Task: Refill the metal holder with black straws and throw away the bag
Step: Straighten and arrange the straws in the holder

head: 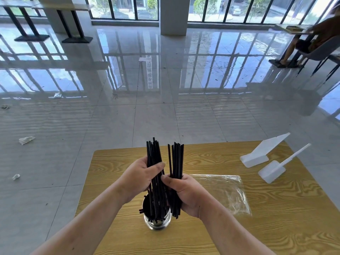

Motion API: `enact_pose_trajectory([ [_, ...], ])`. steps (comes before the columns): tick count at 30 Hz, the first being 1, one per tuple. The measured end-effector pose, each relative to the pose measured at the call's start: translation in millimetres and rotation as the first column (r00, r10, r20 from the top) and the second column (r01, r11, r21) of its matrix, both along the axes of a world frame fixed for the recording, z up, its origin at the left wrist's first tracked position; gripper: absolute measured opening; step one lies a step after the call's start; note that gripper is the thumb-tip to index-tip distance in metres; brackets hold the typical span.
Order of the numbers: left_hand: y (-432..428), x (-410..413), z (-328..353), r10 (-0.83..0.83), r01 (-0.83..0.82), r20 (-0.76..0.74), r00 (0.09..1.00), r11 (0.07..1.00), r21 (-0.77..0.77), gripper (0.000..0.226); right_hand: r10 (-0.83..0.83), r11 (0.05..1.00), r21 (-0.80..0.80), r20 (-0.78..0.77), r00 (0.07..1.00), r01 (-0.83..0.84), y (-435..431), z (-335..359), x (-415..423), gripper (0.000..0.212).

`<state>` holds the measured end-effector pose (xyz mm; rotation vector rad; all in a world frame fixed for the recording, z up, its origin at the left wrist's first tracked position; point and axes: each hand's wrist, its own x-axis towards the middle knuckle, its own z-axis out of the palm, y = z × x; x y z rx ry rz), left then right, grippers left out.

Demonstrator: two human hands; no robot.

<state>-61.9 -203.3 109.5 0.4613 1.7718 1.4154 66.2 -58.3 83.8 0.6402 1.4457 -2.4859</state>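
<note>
A shiny metal holder (pixel 157 222) stands on the wooden table (pixel 276 227) near its front left. My left hand (pixel 140 176) grips a bundle of black straws (pixel 153 153) whose lower ends reach down into the holder. My right hand (pixel 184 194) grips a second bundle of black straws (pixel 177 159), held upright just right of the holder, lower ends outside its rim. The two bundles stand side by side with a narrow gap between their tops. A clear plastic bag (pixel 228 192) lies flat on the table to the right of my right hand.
Two white plastic scoops (pixel 255 158) (pixel 272 171) lie at the table's far right. Scraps of litter (pixel 26 139) dot the glossy tiled floor on the left. A seated person (pixel 316 37) is at a table at the far right.
</note>
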Motion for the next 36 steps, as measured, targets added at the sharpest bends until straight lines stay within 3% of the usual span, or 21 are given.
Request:
enact_pose_trajectory([
  [3,1.8,1.1,0.3,0.005,-0.005,-0.006,1.000,1.000,0.002,0.028,0.000,0.999,0.043,0.014,1.000,-0.001,-3.1,4.7,-1.7,0.037],
  [6,1.8,-1.3,0.1,0.060,-0.063,-0.107,0.992,0.998,-0.019,0.032,-0.042,0.996,0.075,0.026,0.999,0.040,-2.4,5.4,-2.2,0.033],
  [11,-9.2,-2.7,-8.0,0.111,-0.127,-0.395,0.912,0.992,-0.014,0.035,-0.323,0.941,0.136,0.095,0.941,0.310,7.1,-6.1,-3.7,0.034],
  [15,-15.5,9.5,-27.8,0.026,-0.069,-0.505,0.863,0.996,-0.065,0.041,-0.397,0.912,0.156,0.118,0.910,0.378,12.3,-11.0,-2.1,0.033],
  [18,-14.7,17.6,-45.8,-0.030,-0.042,-0.489,0.872,0.990,-0.135,0.050,-0.399,0.912,0.146,0.105,0.911,0.383,10.6,-10.0,-3.7,0.032],
  [21,-13.9,21.4,-64.3,-0.088,-0.004,-0.405,0.910,0.975,-0.220,0.042,-0.407,0.909,0.137,0.094,0.909,0.393,10.9,-9.4,-5.9,0.031],
  [24,-17.2,21.4,-73.3,-0.213,0.053,-0.419,0.882,0.931,-0.362,0.033,-0.408,0.908,0.139,0.084,0.909,0.394,13.0,-10.2,-5.1,0.031],
  [27,-17.3,17.6,-69.1,-0.243,0.033,-0.475,0.846,0.913,-0.407,0.032,-0.388,0.916,0.138,0.068,0.919,0.377,13.5,-11.3,-2.7,0.032],
  [32,-12.8,13.0,-49.9,-0.197,0.004,-0.494,0.847,0.931,-0.366,0.051,-0.329,0.940,0.120,0.085,0.940,0.318,11.0,-9.9,-3.4,0.030],
  [36,-3.1,12.3,-26.4,-0.055,-0.038,-0.421,0.905,0.978,-0.207,0.070,-0.078,0.994,0.087,0.071,0.994,0.072,1.6,-4.2,-3.0,0.027],
])
